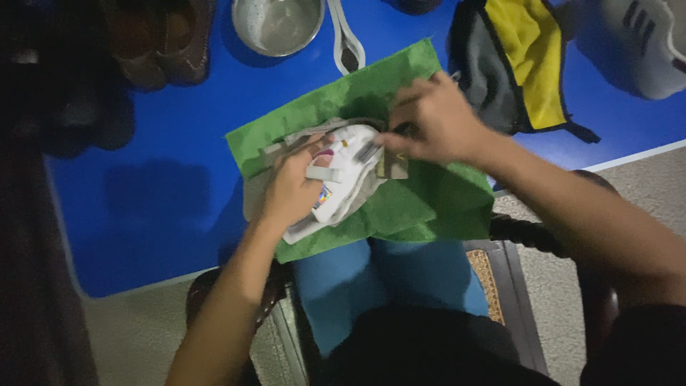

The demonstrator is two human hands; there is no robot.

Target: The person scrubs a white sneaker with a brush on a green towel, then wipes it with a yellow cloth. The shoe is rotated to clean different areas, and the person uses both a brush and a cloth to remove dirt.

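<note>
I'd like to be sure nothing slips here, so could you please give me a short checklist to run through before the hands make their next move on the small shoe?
1. Left hand steadies the white shoe: ok, it presses on it.
2. Right hand has a grip at the shoe's far end: ok, though what it pinches cannot be told.
3. Green towel lies under the shoe: ok.
4. Towel fully supported: not ok, its near edge hangs off the blue table over the lap.
5. Metal bowl clear of the hands: ok.
</note>
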